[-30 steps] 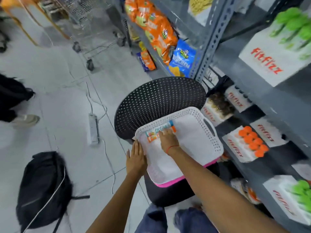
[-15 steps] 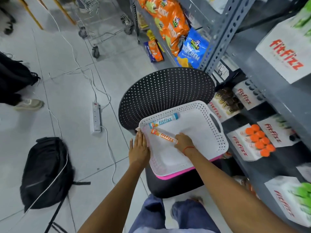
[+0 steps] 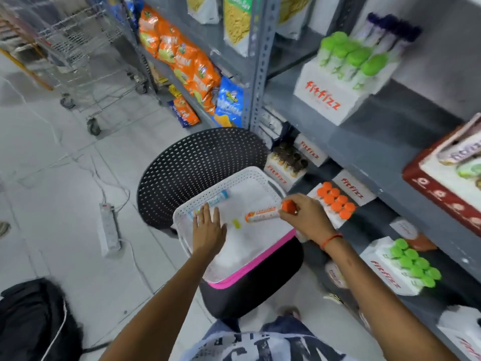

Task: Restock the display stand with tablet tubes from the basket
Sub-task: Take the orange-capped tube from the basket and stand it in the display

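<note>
Right hand [image 3: 302, 216] pinched the orange tube [image 3: 263, 214] near its cap, above the basket [image 3: 260, 175]; left hand [image 3: 208, 227] lay flat, empty. Best to tip it upright over the orange stand [image 3: 335, 203].

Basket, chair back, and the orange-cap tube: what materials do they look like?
Basket: white moulded plastic, matte, going by the perforated lattice walls; pink rim beneath.
Chair back: black, evenly punched with holes, likely plastic, though coated metal is possible.
Orange-cap tube in the right hand: rigid, printed label, glossy orange cap; probably plastic, blur leaves it open.
</note>
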`<state>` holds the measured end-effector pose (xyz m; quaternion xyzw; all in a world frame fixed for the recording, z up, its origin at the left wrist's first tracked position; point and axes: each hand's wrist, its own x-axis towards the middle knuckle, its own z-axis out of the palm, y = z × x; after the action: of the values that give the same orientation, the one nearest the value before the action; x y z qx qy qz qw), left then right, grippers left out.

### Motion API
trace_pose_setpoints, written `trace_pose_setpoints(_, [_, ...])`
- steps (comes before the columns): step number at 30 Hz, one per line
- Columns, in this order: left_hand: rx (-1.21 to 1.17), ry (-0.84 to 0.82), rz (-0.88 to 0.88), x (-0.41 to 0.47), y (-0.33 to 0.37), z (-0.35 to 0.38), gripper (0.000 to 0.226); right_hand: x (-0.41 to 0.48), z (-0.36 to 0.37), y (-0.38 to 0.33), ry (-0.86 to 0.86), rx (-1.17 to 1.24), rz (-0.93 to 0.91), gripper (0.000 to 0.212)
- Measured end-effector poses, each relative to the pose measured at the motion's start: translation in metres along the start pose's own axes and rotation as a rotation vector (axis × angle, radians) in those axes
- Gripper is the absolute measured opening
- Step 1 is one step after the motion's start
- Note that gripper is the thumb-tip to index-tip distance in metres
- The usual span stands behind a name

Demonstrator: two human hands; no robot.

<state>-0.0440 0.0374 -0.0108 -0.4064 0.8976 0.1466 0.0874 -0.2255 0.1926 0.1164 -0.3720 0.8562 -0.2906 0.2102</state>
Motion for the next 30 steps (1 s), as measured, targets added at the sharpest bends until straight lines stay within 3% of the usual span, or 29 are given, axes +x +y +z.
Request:
trace_pose_setpoints(4, [-0.061,0.205,0.286,0.027,0.074,-0.028,0.051,-0.029,-0.066,0.016,0.18,-0.01,0.015,0.02])
trace_pose_setpoints(11, [-0.138,0.329,0.773,0.043,0.229,-0.083,0.061,-0.092,-0.17,0.047,0.586,-0.097,0.144,0.024])
trace_pose_setpoints(14, [-0.064,0.283,0.877,0.04,0.279,-0.084,0.072,-0.119,-0.214,0.059,0.752,-0.175,0.185,0.02])
trace_pose_setpoints(17, [-0.063,0.158,0.896,0.044,0.32,-0.088,0.097,-0.136,-0.254,0.077,0.891,-0.175,0.24,0.018])
trace_pose_setpoints(19, [0.087,0.097,1.013,0.032,0.388,-0.096,0.109,-0.181,-0.297,0.109,1.118,-0.224,0.371,0.024])
trace_pose_setpoints(23, [0.215,0.049,0.91,0.045,0.381,-0.095,0.117,-0.161,-0.328,0.117,1.112,-0.248,0.431,0.03])
trace_pose_setpoints(30, [0.179,0.05,0.864,0.051,0.356,-0.084,0.131,-0.119,-0.332,0.125,0.951,-0.399,0.529,0.045])
